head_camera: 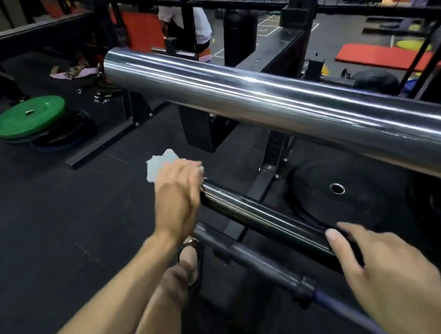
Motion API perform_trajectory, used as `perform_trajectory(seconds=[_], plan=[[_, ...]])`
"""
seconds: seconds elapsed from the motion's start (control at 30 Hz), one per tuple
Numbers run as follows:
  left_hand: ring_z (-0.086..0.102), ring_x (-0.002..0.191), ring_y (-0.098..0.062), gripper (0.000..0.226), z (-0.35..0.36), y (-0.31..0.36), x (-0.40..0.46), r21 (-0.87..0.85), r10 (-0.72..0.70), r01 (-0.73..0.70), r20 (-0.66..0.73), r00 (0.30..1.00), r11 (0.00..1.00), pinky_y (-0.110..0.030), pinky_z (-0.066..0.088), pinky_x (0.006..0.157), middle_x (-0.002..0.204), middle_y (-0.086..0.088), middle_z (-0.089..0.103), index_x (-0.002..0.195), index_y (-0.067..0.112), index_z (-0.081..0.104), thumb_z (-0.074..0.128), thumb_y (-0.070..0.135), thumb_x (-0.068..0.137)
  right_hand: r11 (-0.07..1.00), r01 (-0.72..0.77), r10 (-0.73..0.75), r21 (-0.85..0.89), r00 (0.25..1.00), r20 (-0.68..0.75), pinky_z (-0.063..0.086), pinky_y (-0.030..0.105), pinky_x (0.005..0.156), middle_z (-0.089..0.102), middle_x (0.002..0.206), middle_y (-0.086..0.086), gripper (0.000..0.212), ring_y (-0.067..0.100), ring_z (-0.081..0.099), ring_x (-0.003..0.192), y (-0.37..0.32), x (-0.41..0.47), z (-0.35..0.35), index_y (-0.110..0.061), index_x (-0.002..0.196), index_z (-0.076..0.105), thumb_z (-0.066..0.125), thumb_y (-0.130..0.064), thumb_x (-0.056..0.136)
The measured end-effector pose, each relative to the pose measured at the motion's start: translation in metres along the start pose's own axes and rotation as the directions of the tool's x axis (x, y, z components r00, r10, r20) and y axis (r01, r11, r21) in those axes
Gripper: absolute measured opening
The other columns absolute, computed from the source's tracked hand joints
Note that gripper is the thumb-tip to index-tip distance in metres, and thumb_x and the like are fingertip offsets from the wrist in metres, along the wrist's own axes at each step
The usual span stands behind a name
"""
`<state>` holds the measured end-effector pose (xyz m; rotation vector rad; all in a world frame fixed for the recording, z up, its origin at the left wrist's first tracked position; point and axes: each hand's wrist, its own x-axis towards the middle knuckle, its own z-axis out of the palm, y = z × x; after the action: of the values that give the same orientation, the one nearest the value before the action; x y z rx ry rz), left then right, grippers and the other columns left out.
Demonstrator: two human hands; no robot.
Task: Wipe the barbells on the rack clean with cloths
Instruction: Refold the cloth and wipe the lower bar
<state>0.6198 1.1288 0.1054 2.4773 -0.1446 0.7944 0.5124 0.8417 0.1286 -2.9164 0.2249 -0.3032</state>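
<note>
At the dark barbell (262,222) end, left hand (177,194) grips the cloth (158,164).

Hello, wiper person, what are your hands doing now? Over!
Left hand grips pale cloth on end of dark barbell sleeve. Right hand rests open on same sleeve. Big chrome bar above, not blocking.
</note>
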Motion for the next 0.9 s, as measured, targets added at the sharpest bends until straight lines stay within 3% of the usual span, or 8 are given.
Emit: perform_trajectory(seconds=[0.13, 0.2, 0.4, 0.57, 0.67, 0.77, 0.83, 0.9], plan=[[0.060, 0.104, -0.021, 0.033, 0.025, 0.089, -0.056, -0.169, 0.425, -0.393, 0.251, 0.870, 0.904, -0.034, 0.042, 0.106, 0.110, -0.003, 0.072, 0.107, 0.011, 0.074, 0.042, 0.021, 0.104, 0.998, 0.058, -0.057, 0.014, 0.996, -0.063, 0.029, 0.028, 0.056, 0.035, 0.060, -0.024, 0.042, 0.024, 0.065, 0.067, -0.005, -0.004, -0.004, -0.034, 0.115, 0.074, 0.051, -0.057, 0.089], [0.058, 0.115, -0.018, 0.038, 0.019, 0.069, -0.042, -0.156, 0.515, -0.491, 0.260, 0.817, 0.857, -0.032, 0.031, 0.113, 0.122, 0.000, 0.070, 0.119, 0.015, 0.071, 0.037, 0.028, 0.108, 0.998, 0.016, -0.018, 0.063, 0.999, 0.029, 0.034, 0.030, 0.058, 0.046, 0.067, -0.020, 0.050, 0.023, 0.064, 0.074, 0.002, -0.004, -0.004, -0.044, 0.125, 0.066, 0.049, -0.069, 0.085], [0.061, 0.079, -0.032, 0.035, -0.005, 0.004, 0.002, -0.016, -0.031, 0.033, 0.092, 0.995, 0.999, -0.048, 0.049, 0.081, 0.079, -0.007, 0.065, 0.079, 0.009, 0.064, 0.039, 0.014, 0.104, 0.982, 0.107, -0.106, 0.155, 0.994, -0.015, 0.039, 0.029, 0.063, 0.069, 0.090, -0.015, 0.069, 0.018, 0.066, 0.086, 0.013, -0.005, -0.003, -0.036, 0.123, 0.068, 0.062, -0.075, 0.066], [0.060, 0.113, -0.019, 0.045, -0.001, 0.061, -0.036, -0.299, 0.420, -0.328, 0.333, 0.844, 0.896, -0.027, 0.040, 0.107, 0.117, -0.007, 0.071, 0.117, 0.002, 0.071, 0.033, 0.024, 0.106, 0.986, 0.152, -0.154, 0.070, 0.988, 0.027, 0.038, 0.026, 0.060, 0.059, 0.095, -0.019, 0.073, 0.012, 0.057, 0.090, 0.012, -0.004, 0.001, -0.032, 0.123, 0.068, 0.068, -0.075, 0.063], [0.054, 0.097, -0.014, 0.036, -0.014, -0.008, 0.007, -0.108, 0.117, -0.093, 0.243, 0.963, 0.990, -0.014, 0.037, 0.096, 0.104, -0.009, 0.068, 0.110, 0.002, 0.071, 0.038, 0.016, 0.107, 0.987, 0.160, -0.159, 0.027, 0.987, -0.031, 0.034, 0.026, 0.063, 0.060, 0.095, -0.013, 0.067, 0.016, 0.058, 0.081, 0.012, -0.005, 0.005, -0.028, 0.116, 0.073, 0.077, -0.067, 0.062], [0.055, 0.084, -0.013, 0.043, -0.015, -0.025, 0.023, -0.074, -0.226, 0.235, 0.112, 0.968, 0.969, -0.032, 0.045, 0.084, 0.087, -0.003, 0.069, 0.083, 0.015, 0.068, 0.038, 0.032, 0.108, 0.978, 0.206, -0.209, -0.035, 0.972, -0.106, 0.036, 0.027, 0.066, 0.066, 0.089, -0.009, 0.063, 0.020, 0.062, 0.070, 0.009, -0.007, 0.008, -0.022, 0.111, 0.076, 0.077, -0.063, 0.063], [0.063, 0.097, -0.015, 0.047, -0.003, 0.013, -0.002, -0.172, -0.125, 0.182, 0.299, 0.946, 0.968, -0.019, 0.044, 0.090, 0.102, -0.005, 0.074, 0.099, 0.015, 0.077, 0.039, 0.042, 0.100, 0.974, 0.224, -0.228, -0.048, 0.966, -0.126, 0.042, 0.030, 0.066, 0.071, 0.083, -0.009, 0.063, 0.022, 0.066, 0.068, 0.007, -0.006, 0.007, -0.020, 0.109, 0.078, 0.075, -0.063, 0.063], [0.060, 0.125, -0.020, 0.040, 0.000, 0.051, -0.041, -0.301, 0.253, -0.128, 0.423, 0.870, 0.945, -0.012, 0.034, 0.109, 0.132, -0.009, 0.067, 0.124, 0.007, 0.071, 0.045, 0.028, 0.101, 0.975, 0.219, -0.223, -0.049, 0.967, -0.126, 0.039, 0.028, 0.063, 0.072, 0.077, -0.008, 0.066, 0.023, 0.068, 0.064, 0.004, -0.006, 0.005, -0.019, 0.107, 0.079, 0.083, -0.061, 0.057]])
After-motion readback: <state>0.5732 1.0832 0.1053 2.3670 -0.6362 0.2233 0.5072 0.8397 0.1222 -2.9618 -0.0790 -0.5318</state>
